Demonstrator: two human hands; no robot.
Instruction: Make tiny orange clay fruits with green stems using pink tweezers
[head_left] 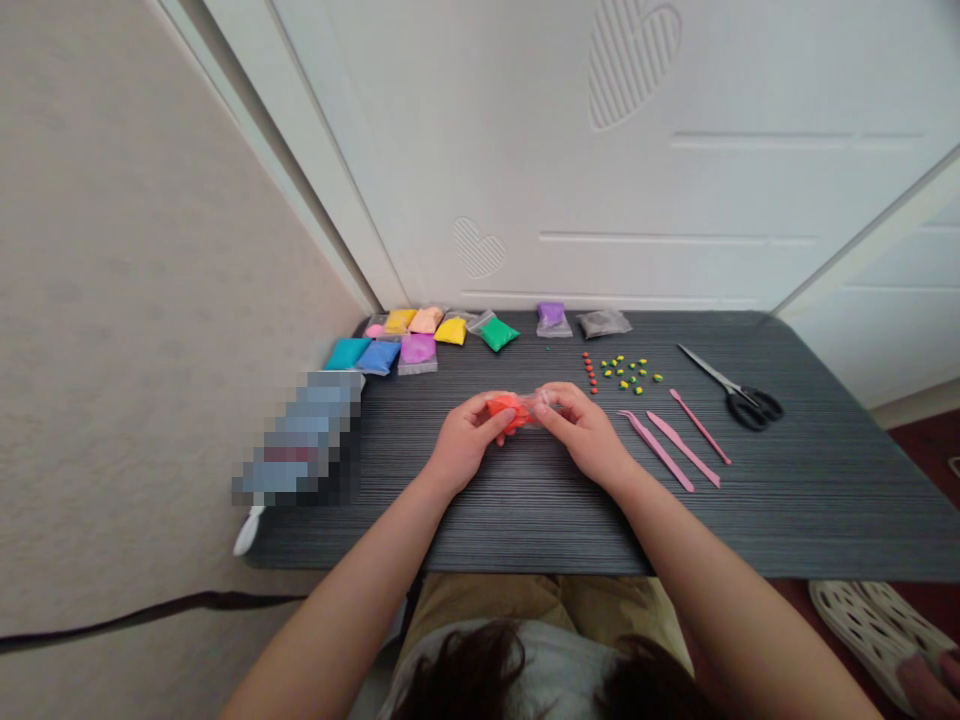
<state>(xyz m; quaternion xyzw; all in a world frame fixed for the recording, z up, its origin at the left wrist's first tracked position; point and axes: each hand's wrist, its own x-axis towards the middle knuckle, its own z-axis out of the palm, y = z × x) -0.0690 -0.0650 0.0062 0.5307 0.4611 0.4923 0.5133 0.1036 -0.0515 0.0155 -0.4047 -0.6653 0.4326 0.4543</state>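
Observation:
Over the middle of the dark table, my left hand (pixel 469 437) is closed on the filled part of a bag of orange-red clay (pixel 509 412). The fingers of my right hand (pixel 576 425) pinch the clear plastic end of the same bag. Beyond my right hand lie a short row of small red pieces (pixel 590 373) and several small yellow-and-green pieces (pixel 631 371). To its right are three pink modelling tools (pixel 684 448).
Black-handled scissors (pixel 739 392) lie at the right of the table (pixel 525 530). Bags of coloured clay (pixel 417 347) line the back left, with a purple bag (pixel 551 316) and a grey bag (pixel 604 322) farther right. A blurred device (pixel 304 435) stands at the left edge.

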